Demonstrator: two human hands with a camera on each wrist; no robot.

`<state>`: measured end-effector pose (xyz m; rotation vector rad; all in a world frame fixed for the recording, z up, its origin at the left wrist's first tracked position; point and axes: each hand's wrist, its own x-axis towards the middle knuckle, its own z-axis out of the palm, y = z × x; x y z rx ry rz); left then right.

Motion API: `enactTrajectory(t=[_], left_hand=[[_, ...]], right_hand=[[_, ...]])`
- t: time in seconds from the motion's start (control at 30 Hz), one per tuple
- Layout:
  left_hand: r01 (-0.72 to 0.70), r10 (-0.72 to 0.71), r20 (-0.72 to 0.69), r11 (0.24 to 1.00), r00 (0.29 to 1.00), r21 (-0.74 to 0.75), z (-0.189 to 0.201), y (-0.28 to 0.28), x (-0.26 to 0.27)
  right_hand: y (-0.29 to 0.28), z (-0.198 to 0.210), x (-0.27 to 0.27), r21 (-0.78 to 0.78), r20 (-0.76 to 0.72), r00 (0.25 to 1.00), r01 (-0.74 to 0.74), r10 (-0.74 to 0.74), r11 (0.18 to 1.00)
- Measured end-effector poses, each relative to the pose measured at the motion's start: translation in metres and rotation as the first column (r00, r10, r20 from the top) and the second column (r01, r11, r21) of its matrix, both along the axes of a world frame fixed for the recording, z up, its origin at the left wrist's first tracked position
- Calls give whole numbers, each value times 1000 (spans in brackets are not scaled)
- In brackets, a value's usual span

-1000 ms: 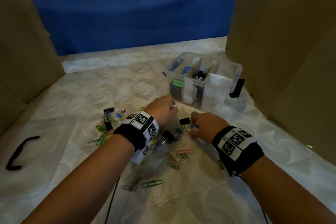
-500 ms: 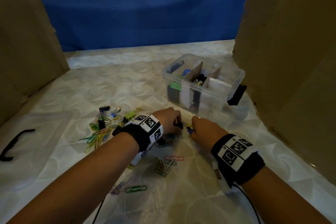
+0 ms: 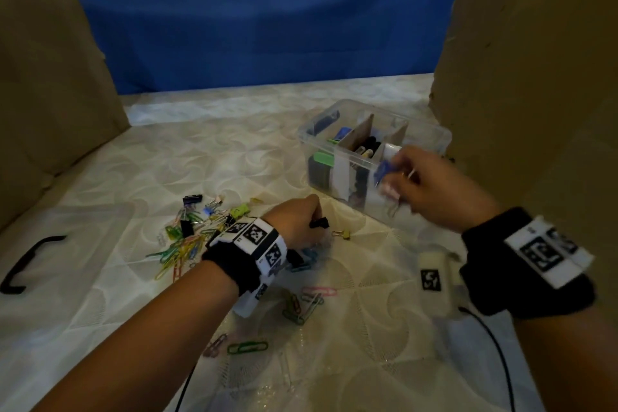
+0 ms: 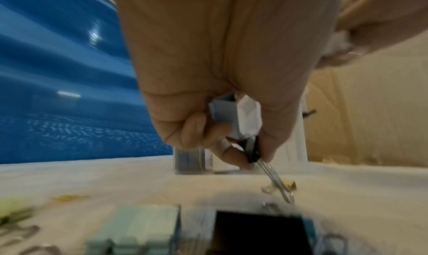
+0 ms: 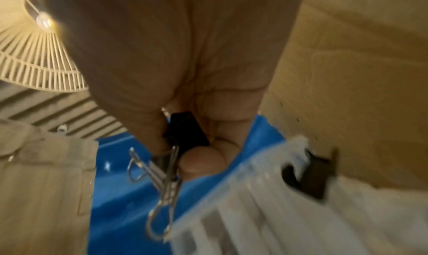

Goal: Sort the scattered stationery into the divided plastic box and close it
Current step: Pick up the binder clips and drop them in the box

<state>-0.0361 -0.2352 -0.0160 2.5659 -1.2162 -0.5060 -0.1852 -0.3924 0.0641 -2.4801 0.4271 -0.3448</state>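
Hovering at the near rim of the divided plastic box [image 3: 371, 130], the right hand [image 3: 431, 187] has its fingers curled round a small bunch of binder clips [image 5: 185, 129]: the head view shows a blue one at the fingertips, the right wrist view a black one pressed against the palm with its wire handles hanging below the thumb. The box stands open on the white quilted cloth [image 3: 234, 157], its cardboard dividers upright, with dark and green items already inside. Its black latch [image 5: 310, 174] sticks out on the side toward the cardboard wall [image 3: 535, 77].

The left hand [image 3: 297, 224] is low over the cloth, on the near left of the box and apart from it. Its fingers pinch a black binder clip [image 4: 252, 149] by the body, wire handles pointing down, and a pale grey-blue clip [image 4: 227, 110] is tucked higher in the same hand. A gold clip [image 3: 342, 233] lies just beside it, between the hand and the box.

Farther left of the box, a heap of coloured paper clips [image 3: 180, 247] and more binder clips is scattered; a few paper clips also lie nearer the person. The clear lid [image 3: 67, 244] with its black handle lies flat well to the left of the box.
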Motion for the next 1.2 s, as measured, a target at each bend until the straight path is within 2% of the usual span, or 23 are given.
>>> enactTrajectory(t=[0.1, 0.17, 0.27, 0.33, 0.4, 0.43, 0.5, 0.57, 0.6, 0.67, 0.7, 0.77, 0.83, 0.9, 1.03, 1.2], left_hand=[[-29, 26, -36, 996, 999, -86, 9, 12, -4], [-27, 24, -24, 994, 999, -107, 10, 18, -7], [-9, 8, -7, 994, 1000, -108, 9, 24, -11], [-2, 3, 9, 994, 1000, -110, 8, 28, -14], [14, -10, 40, 995, 999, -99, 8, 32, -16], [21, -16, 50, 995, 999, -97, 8, 34, -17], [33, -27, 62, 993, 998, -110, 9, 37, -20], [61, -48, 95, 987, 994, -146, 19, 37, -24], [85, -62, 130, 981, 990, -176, 27, 34, -25], [159, -97, 235, 952, 967, -260, 46, 20, -27], [202, -111, 297, 934, 948, -295, 58, 9, -28], [277, -128, 416, 906, 900, -320, 79, -21, -28], [335, -161, 497, 898, 853, -286, 95, -58, -25], [374, -231, 511, 906, 828, -197, 101, -92, -18], [420, -419, 323, 905, 849, 70, 90, -132, -7], [491, -520, 225, 854, 824, 173, 83, -152, -13]], right_hand=[[-15, 27, 7, -60, 248, 961, 143, -124, 988], [-27, 27, 22, -154, 293, 939, 234, -181, 960], [-42, 15, 43, -315, 99, 979, 202, -179, 927], [-45, 11, 51, -377, -126, 983, 79, -135, 923], [-46, 11, 54, -361, -271, 960, -31, -73, 932], [-46, 12, 55, -333, -282, 958, -45, -53, 942], [-48, 13, 53, -286, -177, 982, 20, -74, 958], [-57, 8, 48, -235, 9, 979, 202, -206, 951], [-63, 2, 46, -227, 46, 956, 293, -291, 929], [-70, -14, 43, -233, -48, 913, 384, -405, 894], [-70, -23, 42, -215, -116, 903, 384, -414, 898], [-69, -37, 42, -158, -143, 905, 380, -402, 912], [-69, -44, 44, -127, -91, 908, 397, -409, 909], [-67, -46, 42, -116, -71, 898, 426, -435, 897], [-63, -46, 40, -75, -66, 899, 428, -432, 901], [-64, -48, 41, -70, -44, 903, 424, -427, 903]])
